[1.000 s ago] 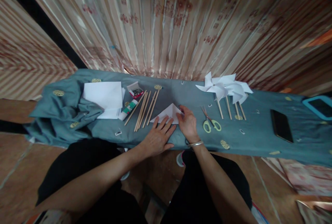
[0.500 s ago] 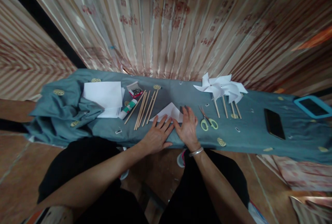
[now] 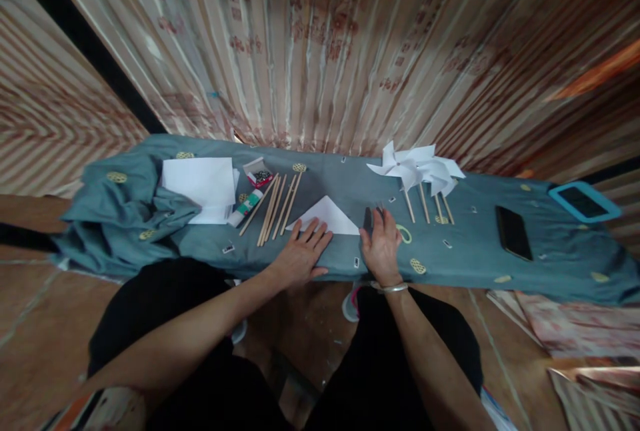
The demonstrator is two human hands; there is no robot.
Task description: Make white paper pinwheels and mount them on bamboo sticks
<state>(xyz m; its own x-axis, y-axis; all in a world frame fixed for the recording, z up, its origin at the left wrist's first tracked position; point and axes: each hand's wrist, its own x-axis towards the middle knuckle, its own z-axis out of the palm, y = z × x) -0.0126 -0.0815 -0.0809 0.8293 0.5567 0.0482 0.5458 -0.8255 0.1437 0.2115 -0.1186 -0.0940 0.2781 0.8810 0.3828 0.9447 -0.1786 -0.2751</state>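
A white sheet of paper folded into a triangle [image 3: 333, 214] lies on the cloth in front of me. My left hand [image 3: 300, 254] rests flat with spread fingers on its lower left edge. To the right of the paper, my right hand [image 3: 383, 244] is over the scissors [image 3: 405, 234], with its thumb and fingers apart. One pale green handle loop shows beside this hand; most of the scissors is hidden beneath it. Something dark shows by the index finger, too blurred to make out.
Left of the paper lie several wooden sticks [image 3: 273, 211], a green and white tube [image 3: 246, 209], a small open box of pins [image 3: 259, 172] and stacked white paper [image 3: 197, 184]. To the right are paper pinwheels [image 3: 413, 166], a black phone [image 3: 514, 232] and a blue-framed tablet [image 3: 585, 202].
My right hand has left the folded paper and moved right, over the scissors. My left hand stays on the paper. The whole view has shifted slightly.
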